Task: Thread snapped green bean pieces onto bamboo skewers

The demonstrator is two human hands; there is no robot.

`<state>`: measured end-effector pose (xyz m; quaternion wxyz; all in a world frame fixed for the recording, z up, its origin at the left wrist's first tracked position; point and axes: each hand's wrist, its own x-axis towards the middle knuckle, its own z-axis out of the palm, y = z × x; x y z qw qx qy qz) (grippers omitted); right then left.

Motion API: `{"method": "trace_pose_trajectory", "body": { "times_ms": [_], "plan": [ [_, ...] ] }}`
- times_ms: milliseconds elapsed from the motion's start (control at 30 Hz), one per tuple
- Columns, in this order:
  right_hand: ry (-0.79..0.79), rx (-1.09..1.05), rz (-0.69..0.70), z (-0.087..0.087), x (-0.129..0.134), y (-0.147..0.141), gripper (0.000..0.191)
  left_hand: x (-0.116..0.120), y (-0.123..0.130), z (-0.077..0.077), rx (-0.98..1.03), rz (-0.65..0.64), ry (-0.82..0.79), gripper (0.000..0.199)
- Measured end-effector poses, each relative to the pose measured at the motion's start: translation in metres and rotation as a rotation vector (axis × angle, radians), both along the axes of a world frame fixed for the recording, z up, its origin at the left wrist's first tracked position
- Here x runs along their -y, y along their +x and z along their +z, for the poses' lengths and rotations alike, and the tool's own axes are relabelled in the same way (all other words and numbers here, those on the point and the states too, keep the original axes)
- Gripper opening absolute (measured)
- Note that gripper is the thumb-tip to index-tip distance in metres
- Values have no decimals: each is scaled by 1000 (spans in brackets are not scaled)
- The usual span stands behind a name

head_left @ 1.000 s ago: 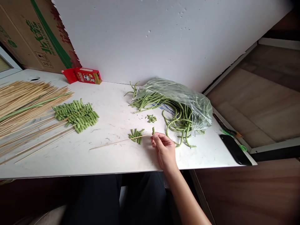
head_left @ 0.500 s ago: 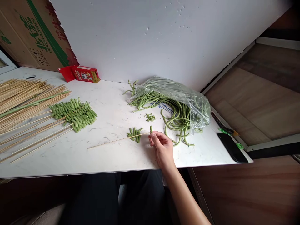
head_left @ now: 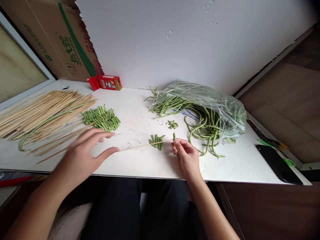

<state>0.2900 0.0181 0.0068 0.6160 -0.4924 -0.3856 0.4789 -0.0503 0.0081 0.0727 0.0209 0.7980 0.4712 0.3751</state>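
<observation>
My right hand (head_left: pixel 186 155) pinches a cut piece of green bean (head_left: pixel 174 136) at the right end of a thin bamboo skewer (head_left: pixel 147 144). The skewer points left across a few loose bean pieces (head_left: pixel 157 141) on the table. My left hand (head_left: pixel 91 150) is spread, thumb and fingers apart, by the skewer's left end; whether the thumb touches it I cannot tell. Behind that hand lies a pile of skewered bean pieces (head_left: pixel 102 118), their sticks pointing left. Small bean scraps (head_left: pixel 172 124) sit beyond the loose pieces.
Many bare skewers (head_left: pixel 47 108) cover the table's left side, a long bean across them. Uncut long beans (head_left: pixel 205 123) spill from a clear plastic bag (head_left: pixel 220 103). A red box (head_left: pixel 107 82) stands by the wall, near a cardboard box (head_left: pixel 67 43). A black phone (head_left: pixel 277 163) lies right.
My left hand has come into view from the lower left, reaching to the skewer's left end. The view has turned left. My right hand still holds the bean piece and skewer.
</observation>
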Motion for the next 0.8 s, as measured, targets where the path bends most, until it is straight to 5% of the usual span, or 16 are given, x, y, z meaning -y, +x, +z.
{"method": "trace_pose_trajectory", "body": {
  "times_ms": [233,467,800],
  "plan": [
    [-14,-5,13,0,0,1,26,-13,-2,-68,-43,-26,-144,21],
    [-21,42,11,-1,0,3,28,-9,2,-67,15,-61,-102,10],
    [9,25,-32,-2,0,3,26,1,10,-70,57,-65,71,23]
  ]
}}
